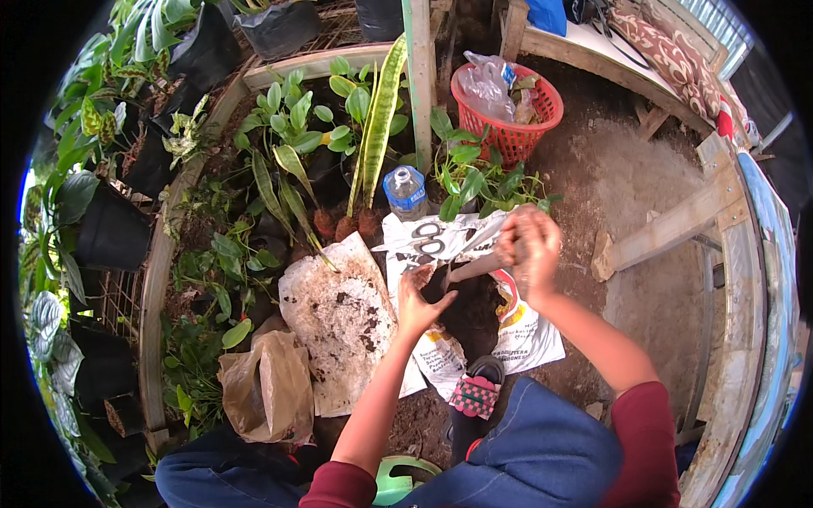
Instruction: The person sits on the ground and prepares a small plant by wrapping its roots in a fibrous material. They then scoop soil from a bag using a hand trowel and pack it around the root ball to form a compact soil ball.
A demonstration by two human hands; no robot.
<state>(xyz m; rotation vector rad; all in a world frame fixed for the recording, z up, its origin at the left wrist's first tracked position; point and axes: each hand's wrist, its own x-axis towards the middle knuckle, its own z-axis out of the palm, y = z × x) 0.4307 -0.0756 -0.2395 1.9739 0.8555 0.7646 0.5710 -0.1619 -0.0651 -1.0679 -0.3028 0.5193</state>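
My right hand (pixel 532 251) is closed around the thick handle of a hand tool (pixel 477 267), slightly blurred. The tool slants down left to a thin end at the dark soil (pixel 473 311). My left hand (pixel 420 303) is beside that soil, thumb and fingers spread; whether its fingertips touch anything is unclear. Under the soil lies a printed white plastic sack (pixel 537 340). Scissors with dark handles (pixel 427 239) rest on its upper part. A clear plastic bottle with a blue label (pixel 405 190) stands uncapped just behind.
Left of the sack lie a soil-stained white sheet (pixel 346 311) and a brown plastic bag (pixel 276 387). Snake plants (pixel 378 127) with root balls stand behind. A red basket (pixel 508 133) holds plastic waste. A wooden bench (pixel 686 216) borders the right, potted plants the left.
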